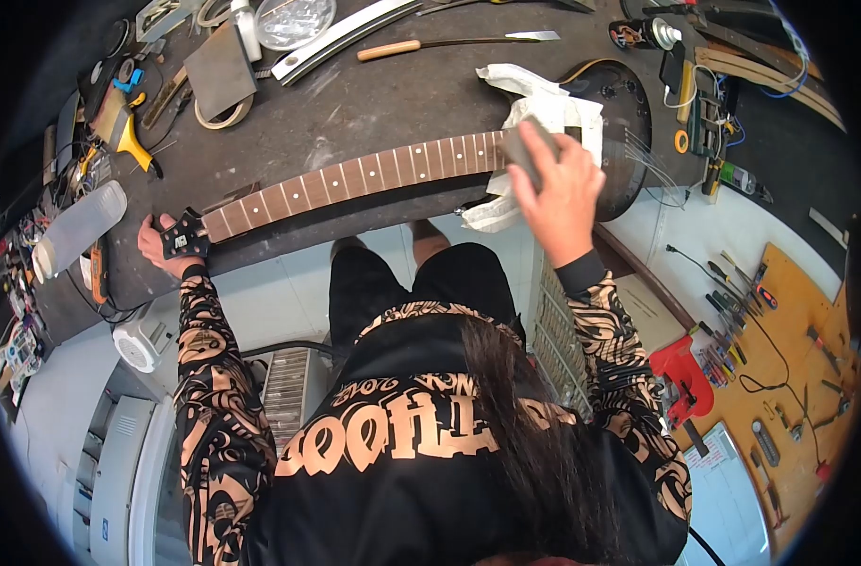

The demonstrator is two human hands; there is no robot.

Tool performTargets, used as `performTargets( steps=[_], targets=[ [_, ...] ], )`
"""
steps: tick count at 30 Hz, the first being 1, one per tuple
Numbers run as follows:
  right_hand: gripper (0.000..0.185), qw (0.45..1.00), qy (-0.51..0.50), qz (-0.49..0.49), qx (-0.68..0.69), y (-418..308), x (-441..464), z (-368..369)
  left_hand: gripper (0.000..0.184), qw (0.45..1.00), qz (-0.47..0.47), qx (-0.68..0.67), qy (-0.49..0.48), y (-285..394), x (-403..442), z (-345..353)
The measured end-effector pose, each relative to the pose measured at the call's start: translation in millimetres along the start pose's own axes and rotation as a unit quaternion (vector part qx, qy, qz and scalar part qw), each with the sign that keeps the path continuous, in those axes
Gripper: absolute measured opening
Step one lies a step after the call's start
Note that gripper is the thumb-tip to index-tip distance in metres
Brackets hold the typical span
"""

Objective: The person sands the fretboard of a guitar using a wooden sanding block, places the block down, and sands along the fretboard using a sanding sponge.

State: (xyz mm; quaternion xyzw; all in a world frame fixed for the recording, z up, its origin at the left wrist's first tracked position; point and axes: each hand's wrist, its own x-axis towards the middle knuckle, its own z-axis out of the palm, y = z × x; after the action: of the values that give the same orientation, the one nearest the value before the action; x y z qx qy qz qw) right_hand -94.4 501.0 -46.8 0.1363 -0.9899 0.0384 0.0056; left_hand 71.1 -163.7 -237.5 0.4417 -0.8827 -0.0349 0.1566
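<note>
An electric guitar lies across the dark workbench, its brown fretboard [355, 176] facing up. At the far left my left hand [155, 247] is wrapped around the black headstock [182, 236]. My right hand [564, 193] grips a grey block [523, 156], slightly blurred, over the body end of the fretboard; its underside is hidden. White paper or cloth [589, 118] covers part of the dark guitar body [629, 90] around the neck's end. Loose strings [659, 172] curl off the body's right side.
Behind the neck lie a wooden-handled tool [393, 49] with a long thin shaft and a white bar [341, 40]. A grey sheet [220, 71] rests over a tape roll [225, 115]. A yellow-handled tool [132, 146] sits left. A spray can [643, 35] stands beyond the body.
</note>
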Motion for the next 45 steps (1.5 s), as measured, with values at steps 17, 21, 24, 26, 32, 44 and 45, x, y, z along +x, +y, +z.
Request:
performTargets(
  steps=[17, 21, 24, 26, 32, 44, 45],
  targets=[
    [0.070, 1.000, -0.020, 0.008, 0.008, -16, 0, 6, 0.050, 1.000, 0.015, -0.009, 0.011, 5, -5, -2],
    [0.070, 1.000, 0.011, 0.027, 0.010, 3, -3, -1, 0.050, 1.000, 0.022, -0.009, 0.009, 4, -4, -2],
    [0.069, 0.998, 0.001, -0.006, 0.059, -32, -10, 6, 0.050, 1.000, 0.016, 0.000, 0.003, 1, -2, -1],
    [0.068, 0.998, -0.004, -0.031, 0.046, -27, -14, 11, 0.048, 1.000, 0.011, 0.009, 0.006, 2, -3, 0],
    [0.066, 0.998, 0.001, 0.052, 0.019, 17, -14, -1, 0.047, 1.000, 0.016, 0.007, 0.008, -2, -2, 2],
    [0.061, 1.000, 0.008, 0.021, 0.016, 9, -6, -1, 0.049, 1.000, 0.016, 0.000, 0.018, 0, -2, 3],
    [0.061, 0.999, 0.006, 0.004, 0.033, -1, -6, 0, 0.050, 1.000, 0.016, -0.001, 0.011, 0, -3, 2]
  ],
)
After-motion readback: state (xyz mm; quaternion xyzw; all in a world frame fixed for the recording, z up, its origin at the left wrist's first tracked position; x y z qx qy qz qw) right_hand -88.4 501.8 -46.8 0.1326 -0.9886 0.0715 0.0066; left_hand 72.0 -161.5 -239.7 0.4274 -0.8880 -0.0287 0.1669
